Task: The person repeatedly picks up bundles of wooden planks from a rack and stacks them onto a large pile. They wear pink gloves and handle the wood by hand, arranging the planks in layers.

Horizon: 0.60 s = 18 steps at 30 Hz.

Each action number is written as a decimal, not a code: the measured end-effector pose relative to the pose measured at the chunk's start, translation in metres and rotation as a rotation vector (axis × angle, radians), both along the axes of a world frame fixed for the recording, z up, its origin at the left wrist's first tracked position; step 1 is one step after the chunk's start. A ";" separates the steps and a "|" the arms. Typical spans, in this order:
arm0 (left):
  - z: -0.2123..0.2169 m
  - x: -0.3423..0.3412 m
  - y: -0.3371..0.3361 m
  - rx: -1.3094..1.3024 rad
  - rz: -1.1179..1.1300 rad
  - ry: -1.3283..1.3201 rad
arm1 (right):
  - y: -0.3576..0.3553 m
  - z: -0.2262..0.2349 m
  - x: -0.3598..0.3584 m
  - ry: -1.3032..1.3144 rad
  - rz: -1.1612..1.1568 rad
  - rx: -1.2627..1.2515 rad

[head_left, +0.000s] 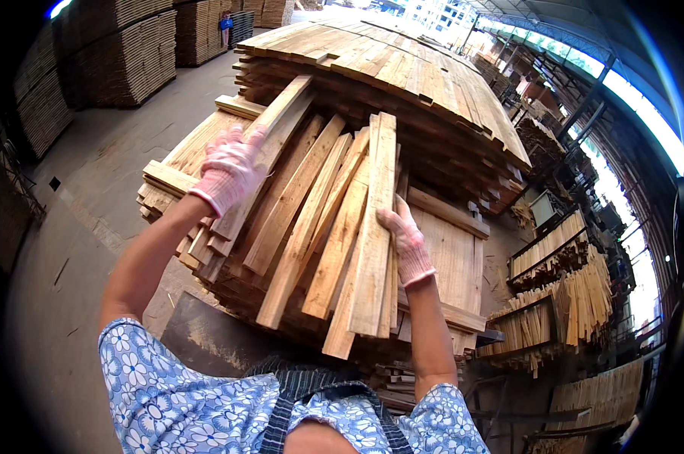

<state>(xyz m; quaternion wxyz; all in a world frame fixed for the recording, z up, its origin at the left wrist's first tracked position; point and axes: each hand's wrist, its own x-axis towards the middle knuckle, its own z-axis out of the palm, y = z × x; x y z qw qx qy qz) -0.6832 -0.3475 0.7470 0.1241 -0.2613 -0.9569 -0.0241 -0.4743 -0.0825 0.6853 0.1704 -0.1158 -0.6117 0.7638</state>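
My left hand [232, 170], in a pinkish-white knit glove, lies with its fingers stretched out by the long plank [281, 106] at the left side of the pile. My right hand [408, 240], gloved alike, grips the right edge of a pale wooden plank [372, 242], its thumb on the face and the other fingers hidden behind. Between my hands several narrow loose planks [289, 204] lie side by side at slightly different angles, their near ends jutting toward me.
Behind the loose planks rises a big stack of boards [402, 60]. A flat board panel [448, 261] lies to the right, with crosspieces. More wood stacks [133, 53] stand at the far left, and bundles of slats [569, 303] at the right.
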 end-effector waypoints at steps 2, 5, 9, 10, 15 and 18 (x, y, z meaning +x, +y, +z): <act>0.017 0.040 0.040 0.192 -0.369 -0.259 | 0.026 0.008 0.042 0.005 -0.072 -0.050; -0.007 0.086 0.079 -0.188 -0.427 -0.443 | 0.050 0.017 0.074 0.021 -0.054 -0.063; -0.088 0.099 0.109 -0.284 -0.430 0.075 | 0.130 -0.023 0.122 -0.202 -0.221 0.191; -0.091 0.102 0.120 -0.308 -0.404 0.092 | 0.154 -0.051 0.133 -0.311 -0.291 0.303; -0.094 0.077 0.139 -0.352 -0.400 0.181 | 0.215 -0.109 0.153 -0.396 -0.377 0.654; -0.071 0.040 0.124 -0.273 -0.191 0.026 | 0.173 -0.065 0.140 -0.345 -0.500 1.137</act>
